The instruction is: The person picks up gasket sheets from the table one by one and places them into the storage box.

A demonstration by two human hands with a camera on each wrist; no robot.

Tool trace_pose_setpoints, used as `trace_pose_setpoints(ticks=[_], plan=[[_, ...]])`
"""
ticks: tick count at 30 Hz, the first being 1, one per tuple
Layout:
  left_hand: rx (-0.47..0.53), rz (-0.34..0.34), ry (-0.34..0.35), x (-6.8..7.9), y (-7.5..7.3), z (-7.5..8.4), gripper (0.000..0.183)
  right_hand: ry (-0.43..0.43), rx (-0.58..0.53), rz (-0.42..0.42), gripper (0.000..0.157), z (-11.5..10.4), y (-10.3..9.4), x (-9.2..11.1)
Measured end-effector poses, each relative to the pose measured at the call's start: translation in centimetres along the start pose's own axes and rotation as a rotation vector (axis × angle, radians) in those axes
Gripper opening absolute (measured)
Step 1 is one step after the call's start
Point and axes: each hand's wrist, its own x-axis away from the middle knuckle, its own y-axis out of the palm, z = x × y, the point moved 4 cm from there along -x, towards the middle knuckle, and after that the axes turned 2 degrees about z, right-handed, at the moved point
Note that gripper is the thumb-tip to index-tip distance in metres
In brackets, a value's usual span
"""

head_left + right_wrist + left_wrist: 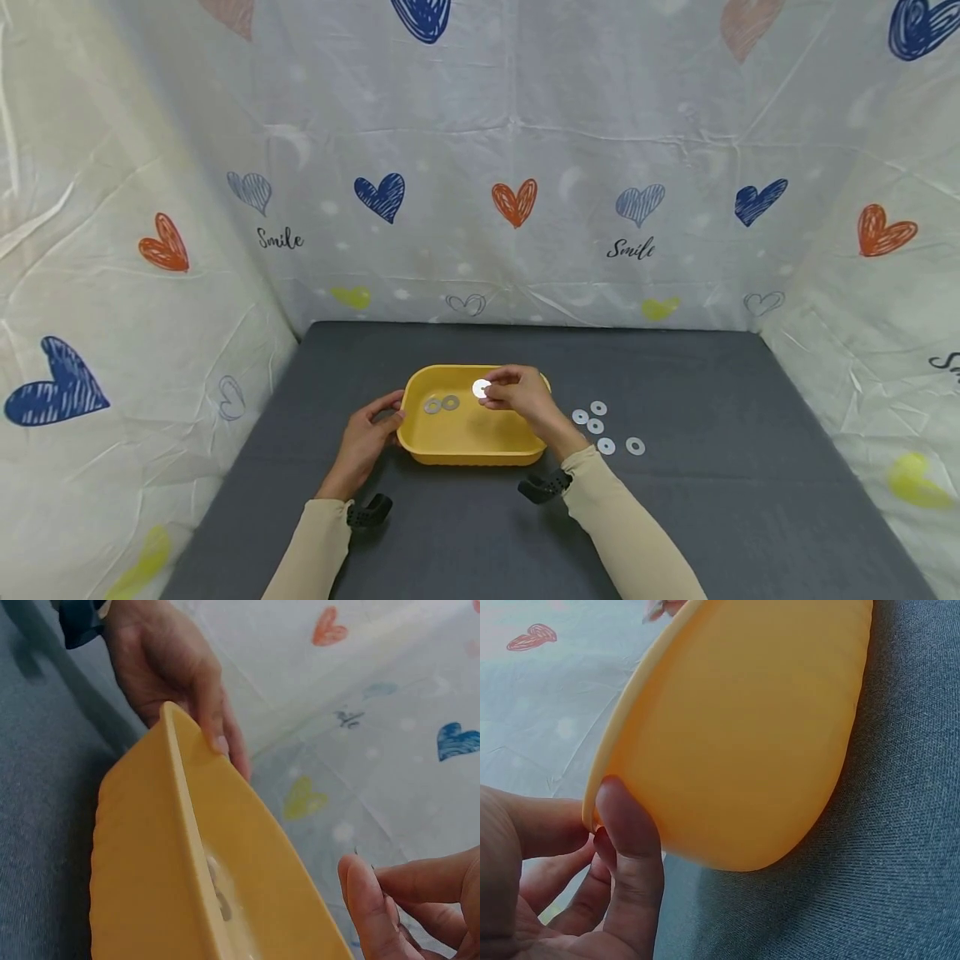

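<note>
A yellow plastic tray stands on the dark table in the head view. My left hand pinches its left rim between thumb and fingers, as the left wrist view shows close up with the thumb against the outer wall. Over the tray's right half, my right hand pinches a flat metal washer between thumb and fingertips. Two more washers lie on the tray's floor, left of centre. In the right wrist view the pinched washer shows only as a thin edge above the fingertips.
Right of the tray, several loose washers lie on the dark cloth-covered table, close to my right forearm. A pale curtain printed with hearts hangs behind the table and along both sides. Each wrist wears a black band.
</note>
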Motion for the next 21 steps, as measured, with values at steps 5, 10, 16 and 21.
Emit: trace_pose_setpoints(ticks=[5,10,16,21], plan=[[0.004,-0.004,-0.004,0.0,0.0,0.1,0.045,0.048,0.0,0.011,0.02,0.6,1.0,-1.1],[0.009,-0.005,0.01,-0.1,0.0,0.3,0.044,0.069,-0.028,0.013,0.02,1.2,1.7,-2.0],[0.009,-0.017,0.009,0.1,0.2,0.1,0.044,0.105,-0.016,0.031,0.02,2.4,1.9,-2.7],[-0.006,0.003,0.016,0.2,0.0,0.1,0.044,0.126,-0.012,0.058,0.019,3.0,2.1,-3.4]])
